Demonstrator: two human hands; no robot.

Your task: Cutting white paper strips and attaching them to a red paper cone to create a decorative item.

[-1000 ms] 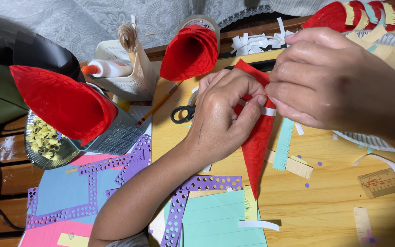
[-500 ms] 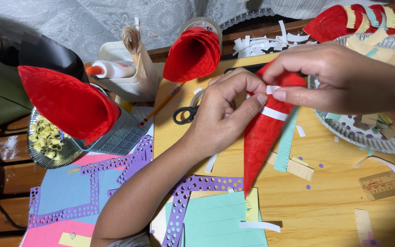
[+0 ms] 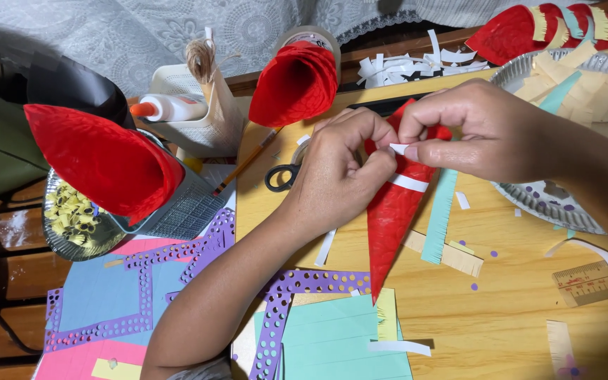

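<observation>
Cone of red textured paper (image 3: 392, 211) lies on yellow wooden board (image 3: 515, 309), long axis 12-to-6, tip at 6. White paper strip (image 3: 408, 182) crosses upper part. Left hand (image 3: 336, 176) at 9, fingers closed on cone. Right hand (image 3: 487, 134) at 2, pinching strip end. Black-handled scissors (image 3: 281, 176) further out at 9.

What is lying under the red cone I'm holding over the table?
Under the red cone the yellow wooden board shows, with a teal fringed strip beside its right edge. Its tip reaches a mint green sheet. The left hand and right hand hide whatever lies beneath the wide end.
</observation>
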